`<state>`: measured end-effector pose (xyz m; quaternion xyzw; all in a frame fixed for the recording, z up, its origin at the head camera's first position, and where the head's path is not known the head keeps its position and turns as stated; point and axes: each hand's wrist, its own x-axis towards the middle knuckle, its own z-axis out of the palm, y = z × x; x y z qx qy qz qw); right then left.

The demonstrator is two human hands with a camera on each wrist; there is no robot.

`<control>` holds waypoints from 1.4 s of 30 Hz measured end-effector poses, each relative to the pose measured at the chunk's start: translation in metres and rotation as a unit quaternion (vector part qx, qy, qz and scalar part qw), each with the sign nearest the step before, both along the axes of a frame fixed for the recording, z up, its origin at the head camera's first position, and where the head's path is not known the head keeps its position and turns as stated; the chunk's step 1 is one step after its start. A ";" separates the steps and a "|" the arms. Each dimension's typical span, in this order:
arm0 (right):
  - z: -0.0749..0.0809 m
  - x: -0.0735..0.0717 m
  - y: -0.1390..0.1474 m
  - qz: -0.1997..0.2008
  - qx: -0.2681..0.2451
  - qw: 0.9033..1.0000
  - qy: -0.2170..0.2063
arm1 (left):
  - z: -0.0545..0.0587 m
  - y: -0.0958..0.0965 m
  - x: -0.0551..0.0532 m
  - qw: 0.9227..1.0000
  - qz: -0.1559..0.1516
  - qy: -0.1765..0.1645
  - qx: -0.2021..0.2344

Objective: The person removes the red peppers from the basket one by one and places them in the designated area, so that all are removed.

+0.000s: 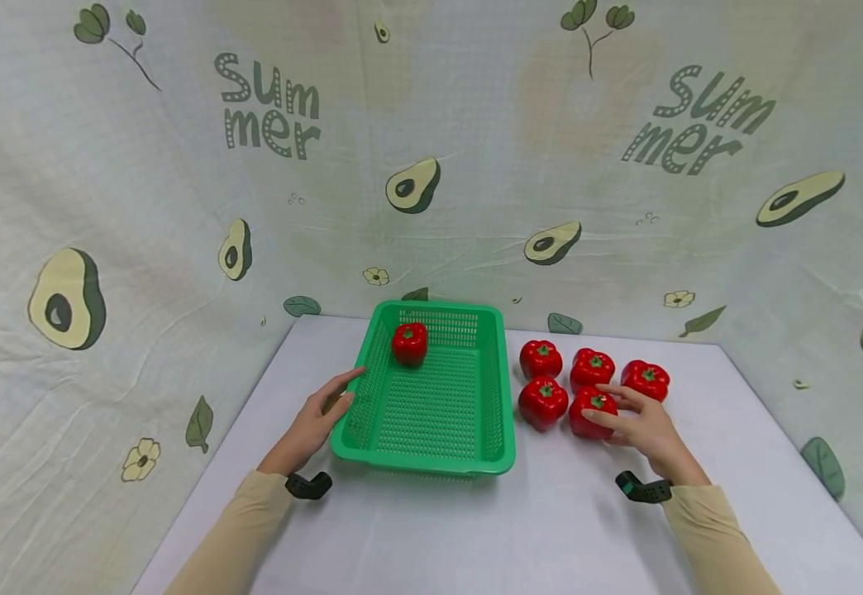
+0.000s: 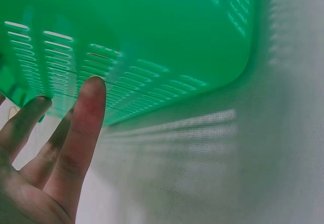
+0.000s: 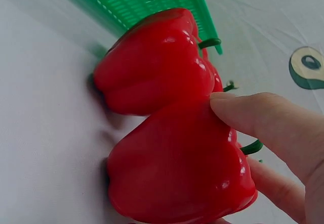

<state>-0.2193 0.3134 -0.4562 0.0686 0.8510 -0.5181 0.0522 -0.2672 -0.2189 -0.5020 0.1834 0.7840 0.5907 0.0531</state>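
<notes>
Clearly the work in hand is lifting a red bell pepper off the tabletop point(image 1: 565, 521), with the green slotted basket point(image 1: 431, 463) close by as the likely place for it, so the grip is what matters now. The right hand point(image 1: 643, 426) lies over the front-right pepper point(image 1: 590, 411) of the group of five; its thumb point(image 3: 258, 114) presses the glossy skin near the top and its fingers point(image 3: 276, 183) curve round the far side, so the hand looks closed around the fruit, though whether it is off the cloth cannot be told. That pepper touches its neighbour, the front-left pepper point(image 1: 542, 402), so I would raise it straight up before swinging it leftward, lest the neighbour be dragged or rolled. The skin looks slick and the body lobed; a hold low around the widest part should serve better than a pinch by the green stem point(image 3: 251, 146). The left hand point(image 1: 320, 421) rests with fingers point(image 2: 83, 128) straight and apart against the basket's left wall, holding nothing; keeping it there should stop the light basket sliding. One pepper point(image 1: 409, 343) already sits in the basket's far-left corner, so the near, bare part of the floor seems the better landing spot.
</notes>
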 end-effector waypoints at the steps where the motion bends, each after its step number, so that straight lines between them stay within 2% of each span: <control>1: 0.000 0.000 0.000 -0.001 0.000 1.000 0.000 | 0.000 0.000 0.000 1.000 0.001 -0.001 -0.001; 7: 0.001 0.001 0.001 -0.007 -0.001 1.000 0.001 | 0.001 0.003 -0.002 1.000 0.013 -0.013 -0.004; 17: 0.006 0.008 0.002 -0.002 -0.006 1.000 -0.007 | -0.003 0.002 0.001 1.000 0.010 -0.012 0.001; 22: 0.020 0.012 0.004 0.008 0.037 0.999 0.002 | -0.003 0.003 0.001 1.000 0.008 -0.013 0.000; 28: 0.043 0.012 0.000 0.011 0.118 0.993 0.031 | -0.002 0.006 -0.001 1.000 0.005 -0.007 -0.002; 34: 0.066 0.008 -0.023 -0.005 0.208 0.974 0.086 | 0.001 0.009 -0.002 1.000 0.007 -0.010 -0.007; 38: 0.078 0.002 -0.051 -0.027 0.217 0.966 0.141 | -0.002 0.006 -0.002 1.000 0.004 -0.007 -0.001; 42: 0.082 0.000 -0.076 -0.036 0.207 0.962 0.176 | -0.003 0.003 -0.002 1.000 0.009 -0.007 0.008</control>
